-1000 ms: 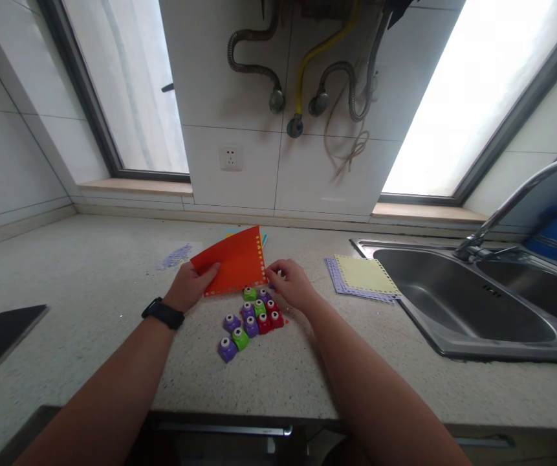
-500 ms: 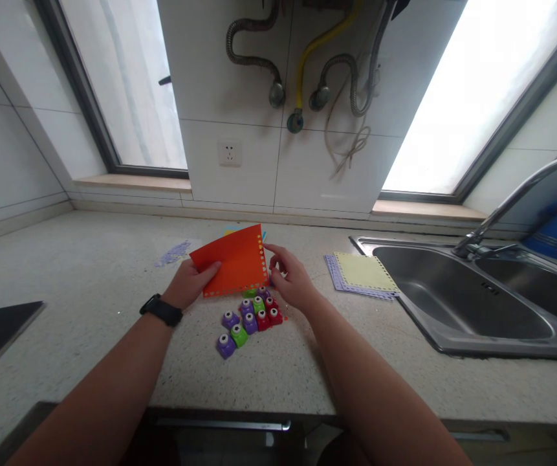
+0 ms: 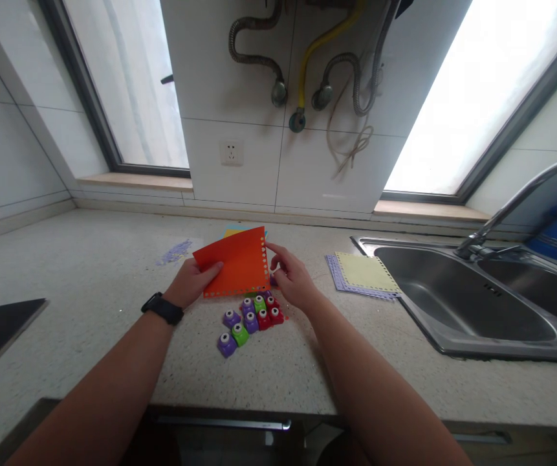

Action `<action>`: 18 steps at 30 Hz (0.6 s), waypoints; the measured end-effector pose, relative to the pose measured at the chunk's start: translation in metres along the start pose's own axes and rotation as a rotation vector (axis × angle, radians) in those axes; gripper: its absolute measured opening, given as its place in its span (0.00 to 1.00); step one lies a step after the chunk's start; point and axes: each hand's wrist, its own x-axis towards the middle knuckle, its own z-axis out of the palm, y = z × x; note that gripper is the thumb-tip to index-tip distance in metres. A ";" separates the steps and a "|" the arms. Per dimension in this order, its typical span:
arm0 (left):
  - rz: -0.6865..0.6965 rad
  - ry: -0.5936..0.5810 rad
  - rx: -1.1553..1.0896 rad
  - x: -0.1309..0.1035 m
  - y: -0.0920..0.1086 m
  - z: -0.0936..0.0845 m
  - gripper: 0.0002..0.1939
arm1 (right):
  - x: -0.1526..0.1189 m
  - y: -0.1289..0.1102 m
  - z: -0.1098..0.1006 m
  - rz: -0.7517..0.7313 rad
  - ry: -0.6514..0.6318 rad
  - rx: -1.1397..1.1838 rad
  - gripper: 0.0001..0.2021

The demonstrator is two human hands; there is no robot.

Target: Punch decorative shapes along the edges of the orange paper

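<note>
An orange sheet of paper [image 3: 234, 262], with small shapes punched along its right and lower edges, is held tilted above the counter. My left hand [image 3: 193, 281] pinches its left side, thumb on the front face. At the right edge is my right hand [image 3: 290, 275], fingers curled and the index finger at the paper's edge. A bit of a purple craft punch [image 3: 273, 279] shows by its fingers, mostly hidden. Just below the sheet, several small purple, green and red craft punches [image 3: 251, 321] stand in a cluster, the rear ones partly covered by the paper.
Pale yellow and lilac punched sheets [image 3: 363, 270] lie stacked to the right, beside the steel sink [image 3: 467, 298]. Lilac paper scraps [image 3: 176, 251] are spread at left. Blue and yellow paper [image 3: 232, 231] peeks out behind the orange sheet. A dark flat panel [image 3: 4, 330] is at far left.
The orange sheet has dipped slightly and now covers more of the rear punches. Both hands keep nearly the same places, and the view has shifted a little.
</note>
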 end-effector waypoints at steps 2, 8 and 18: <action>-0.005 -0.005 -0.002 0.000 0.000 0.000 0.29 | 0.000 0.001 0.000 -0.017 0.019 0.003 0.35; -0.013 -0.009 0.006 0.000 0.002 -0.001 0.28 | 0.000 0.003 0.000 -0.025 0.063 0.003 0.30; -0.024 0.022 0.003 0.000 0.003 -0.001 0.28 | 0.000 0.001 -0.001 -0.077 0.082 -0.015 0.21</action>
